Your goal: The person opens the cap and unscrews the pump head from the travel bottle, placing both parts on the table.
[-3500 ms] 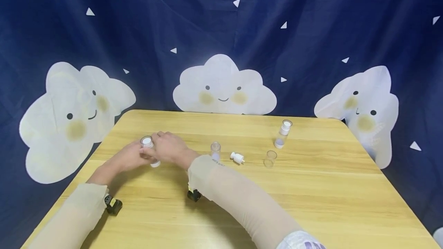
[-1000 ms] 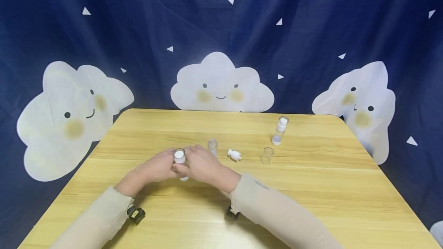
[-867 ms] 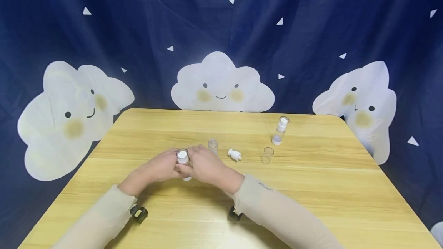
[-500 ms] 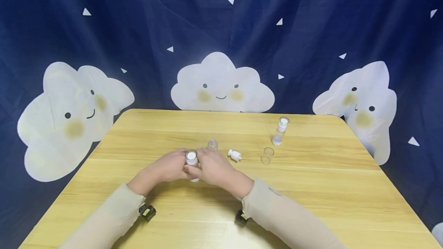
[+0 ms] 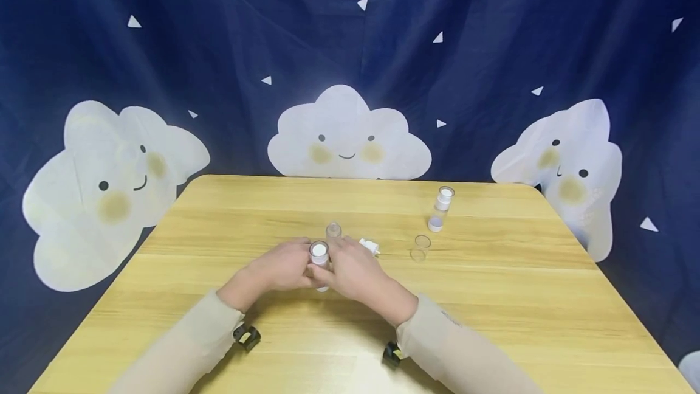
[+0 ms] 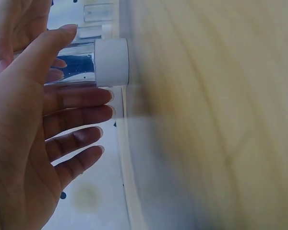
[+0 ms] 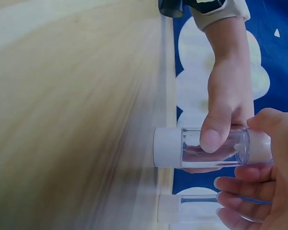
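Note:
A small pump bottle (image 5: 319, 252) with a clear body, white base and white top inside a clear cap stands between both hands in the head view. My left hand (image 5: 281, 266) grips its clear body; in the right wrist view the left thumb (image 7: 212, 139) lies across it. My right hand (image 5: 358, 269) holds the upper part, its thumb and index finger round the white collar (image 7: 260, 146). The white base (image 6: 111, 62) shows in the left wrist view, close above the table or touching it; I cannot tell which.
Just behind the hands stands an uncapped clear bottle (image 5: 333, 231). A white pump head (image 5: 370, 245) lies partly behind the right hand. Farther right are a clear cap (image 5: 420, 248) and another assembled bottle (image 5: 440, 209), standing on the wooden table (image 5: 492, 309).
Both hands have carried the bottle rightward from the table's left side to near the uncapped bottle. The right hand now partly covers the pump head. The other pieces stay put.

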`<state>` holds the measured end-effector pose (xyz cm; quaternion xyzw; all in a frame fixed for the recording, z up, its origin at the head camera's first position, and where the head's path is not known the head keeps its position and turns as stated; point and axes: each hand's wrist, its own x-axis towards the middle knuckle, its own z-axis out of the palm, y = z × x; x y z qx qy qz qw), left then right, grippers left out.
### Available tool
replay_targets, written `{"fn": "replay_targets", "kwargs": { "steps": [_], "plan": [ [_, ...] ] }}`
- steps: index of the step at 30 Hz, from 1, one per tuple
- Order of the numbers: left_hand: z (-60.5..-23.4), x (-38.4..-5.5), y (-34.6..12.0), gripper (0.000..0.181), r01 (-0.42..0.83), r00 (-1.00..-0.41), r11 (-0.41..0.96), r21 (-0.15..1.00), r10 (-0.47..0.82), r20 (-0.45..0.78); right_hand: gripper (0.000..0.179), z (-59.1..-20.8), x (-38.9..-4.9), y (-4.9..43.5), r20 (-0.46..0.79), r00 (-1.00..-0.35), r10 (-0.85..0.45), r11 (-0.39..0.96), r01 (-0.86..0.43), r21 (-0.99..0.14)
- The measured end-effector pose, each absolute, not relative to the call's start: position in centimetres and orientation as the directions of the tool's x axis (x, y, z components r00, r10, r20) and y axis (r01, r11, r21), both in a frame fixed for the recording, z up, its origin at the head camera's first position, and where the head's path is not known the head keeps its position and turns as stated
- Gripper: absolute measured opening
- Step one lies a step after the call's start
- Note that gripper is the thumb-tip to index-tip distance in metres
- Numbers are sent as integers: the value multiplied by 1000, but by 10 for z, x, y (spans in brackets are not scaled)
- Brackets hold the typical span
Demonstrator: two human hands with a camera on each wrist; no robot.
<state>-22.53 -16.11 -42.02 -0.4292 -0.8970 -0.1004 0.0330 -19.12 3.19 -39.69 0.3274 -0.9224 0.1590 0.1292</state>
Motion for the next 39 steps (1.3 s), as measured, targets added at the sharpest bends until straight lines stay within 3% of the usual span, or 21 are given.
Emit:
{"fn": "replay_targets", "kwargs": {
  "steps": [4,11,21,27,34,39],
  "plan": [
    [-421,-224,-156,42,790,-613,601,120,777,141,47,-397,-188,37,361,-755,-547,748,-635,-194],
    [-422,-220,-153,54,744,-667,653,140,738,101,47,-397,-185,43,373,-751,-544,771,-624,-131],
    [-421,-211,-149,46,739,-674,649,181,716,182,37,-398,-186,52,354,-777,-521,784,-599,-162],
    [-422,-203,-143,44,693,-718,706,144,662,213,38,-397,-184,53,373,-766,-523,789,-601,-128],
    [-423,-200,-141,42,676,-730,729,107,644,229,45,-396,-183,54,351,-798,-490,797,-573,-191],
    [-418,-200,-141,55,673,-727,738,45,649,224,48,-395,-182,55,327,-815,-478,789,-562,-248]
  ]
}}
